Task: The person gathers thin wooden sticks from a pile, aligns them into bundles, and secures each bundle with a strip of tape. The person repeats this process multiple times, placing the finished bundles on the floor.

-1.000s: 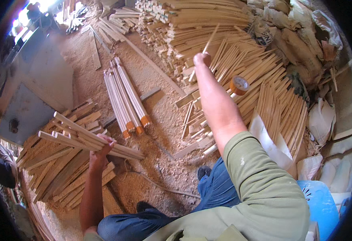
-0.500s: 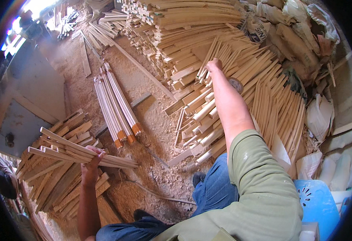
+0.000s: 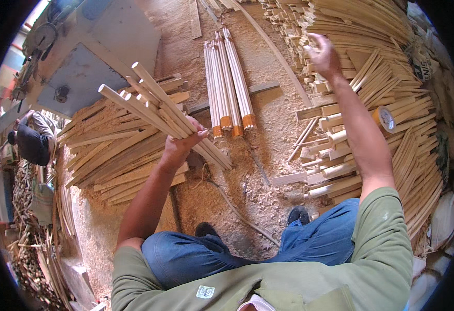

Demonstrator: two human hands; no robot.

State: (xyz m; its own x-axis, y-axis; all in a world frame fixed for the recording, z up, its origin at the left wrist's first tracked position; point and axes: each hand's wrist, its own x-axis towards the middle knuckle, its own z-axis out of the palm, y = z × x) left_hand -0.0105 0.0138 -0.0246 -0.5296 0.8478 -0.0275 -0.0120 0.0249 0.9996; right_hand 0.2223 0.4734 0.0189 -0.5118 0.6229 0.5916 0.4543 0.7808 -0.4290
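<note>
Your shirt (image 3: 310,280) is olive green, with a small whitish badge (image 3: 205,292). Your trousers (image 3: 320,236) are blue, your shoes (image 3: 298,214) are black. The rods (image 3: 144,112) in your left hand (image 3: 182,144) have a pale cream colour. The bundled rods (image 3: 228,78) are pale too, banded with orange tape (image 3: 249,122). The tape roll (image 3: 384,119) is orange-brown with whitish face.

Grey machine (image 3: 89,72), cord (image 3: 237,213) on sawdust-covered floor (image 3: 273,135), pale sack (image 3: 447,217)
</note>
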